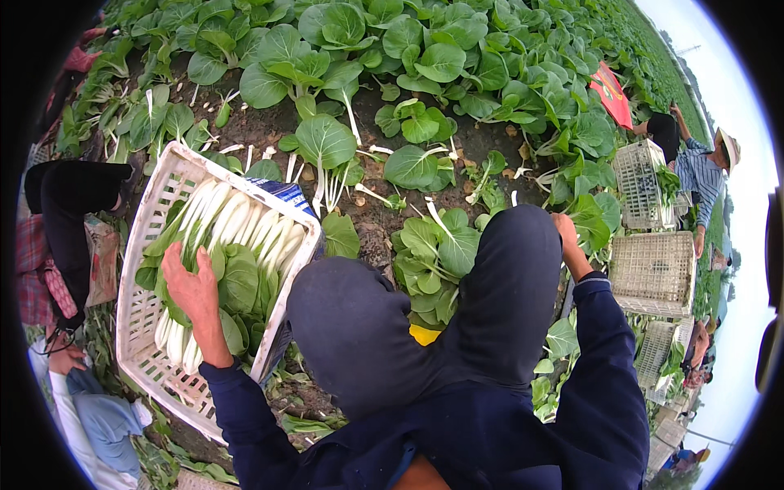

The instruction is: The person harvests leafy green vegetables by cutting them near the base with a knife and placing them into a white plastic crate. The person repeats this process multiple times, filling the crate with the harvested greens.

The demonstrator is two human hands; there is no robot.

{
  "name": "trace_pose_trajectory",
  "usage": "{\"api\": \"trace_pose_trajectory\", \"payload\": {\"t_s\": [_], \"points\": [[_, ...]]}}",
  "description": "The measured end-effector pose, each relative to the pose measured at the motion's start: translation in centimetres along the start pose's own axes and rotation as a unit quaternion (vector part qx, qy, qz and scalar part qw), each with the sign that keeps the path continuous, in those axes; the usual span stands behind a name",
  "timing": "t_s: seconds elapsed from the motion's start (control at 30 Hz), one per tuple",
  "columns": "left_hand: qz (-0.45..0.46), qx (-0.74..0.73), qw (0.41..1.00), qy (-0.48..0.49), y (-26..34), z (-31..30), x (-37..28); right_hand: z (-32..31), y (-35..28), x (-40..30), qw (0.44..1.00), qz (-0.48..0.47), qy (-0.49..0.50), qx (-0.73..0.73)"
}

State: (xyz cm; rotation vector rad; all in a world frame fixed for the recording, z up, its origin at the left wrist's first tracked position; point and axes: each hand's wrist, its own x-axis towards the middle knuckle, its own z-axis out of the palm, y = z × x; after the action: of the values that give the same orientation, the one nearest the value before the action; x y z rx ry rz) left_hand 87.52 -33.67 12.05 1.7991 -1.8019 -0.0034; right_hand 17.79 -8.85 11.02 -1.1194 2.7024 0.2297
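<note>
Over a white plastic crate (131, 257) on the left is my left hand (193, 288), fingers spread above the leaves and holding nothing that I can see. Rows of leafy greens (236, 220) with white stalks lie in this crate. My right hand (566, 236) is beside my right knee, near green leaves (591, 214); its fingers are partly hidden behind the knee. Between my knees, cut leaves (435, 245) lie on the soil, with a bit of something yellow (424, 334) below them.
Growing greens (441, 61) fill the ground ahead, with loose leaves and stalks on the soil. At the right are a striped-shirted person (701, 168), a red bag (611, 95) and more crates (652, 272). Other people's legs (67, 214) and a co-worker's hand (66, 355) are at the left.
</note>
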Motion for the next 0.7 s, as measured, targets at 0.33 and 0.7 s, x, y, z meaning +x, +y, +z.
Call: {"api": "trace_pose_trajectory", "payload": {"t_s": [0.33,0.7], "points": [[-0.029,-0.389,0.919,0.055,14.5,-1.3,-9.2,20.7,8.3,-32.7,0.906,0.273,-0.253,0.203],[-0.274,-0.402,0.755,-0.439,21.3,1.7,-25.9,23.2,7.9,-39.9,0.818,0.269,-0.384,0.333]]}}
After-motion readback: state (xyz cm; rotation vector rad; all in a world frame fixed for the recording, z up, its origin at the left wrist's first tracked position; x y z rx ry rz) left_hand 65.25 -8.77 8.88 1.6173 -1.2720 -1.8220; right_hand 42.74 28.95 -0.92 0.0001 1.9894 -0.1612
